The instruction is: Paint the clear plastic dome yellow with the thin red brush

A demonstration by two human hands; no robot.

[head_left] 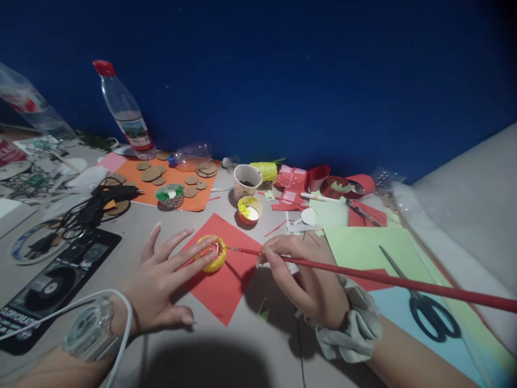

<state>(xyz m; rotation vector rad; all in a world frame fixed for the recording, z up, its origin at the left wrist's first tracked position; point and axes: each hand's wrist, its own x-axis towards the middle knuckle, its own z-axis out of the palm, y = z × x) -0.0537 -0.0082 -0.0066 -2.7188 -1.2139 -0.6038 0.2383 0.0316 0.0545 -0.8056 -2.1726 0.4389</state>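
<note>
Hands (155, 277): 2 | bottles (131, 121) — at least 3 (one red-capped) | red-handled brush (363, 273): 1 | scissors (422, 302) — 1 pair | scrunchie (351, 328): 1

The round piece (218, 261) is lying on the red paper sheet (230, 288), showing a yellow rim around a red centre, partly covered by fingers. The sheet is resting flat on the tabletop (133, 229), one corner facing the wearer. The long, red-handled paintbrush (363, 275) is slanting, its tip meeting the rim's right side.

Our scissors (430, 310): on blue paper (407, 318)
Our red-capped bottle (128, 118): upright
Our cardboard discs (152, 173): on orange paper (141, 198)
</note>
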